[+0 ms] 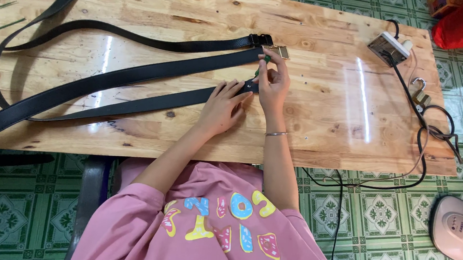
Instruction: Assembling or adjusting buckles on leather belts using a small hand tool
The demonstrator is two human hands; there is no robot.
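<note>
The black belt end (229, 93) is pinned flat to the wooden surface (322, 115) by the left hand (221, 108), fingers spread, while what seems a green-handled tool (260, 65) is clamped upright in the right hand (273, 83).

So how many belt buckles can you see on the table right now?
2. A black buckle sits at the end of the upper belt, and a gold buckle lies just beyond the right hand. Another could be hidden under the hands.

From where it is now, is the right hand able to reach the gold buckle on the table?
Probably yes. The right hand rests on the black belt, its fingertips next to the gold buckle, and nothing lies between them.
</note>
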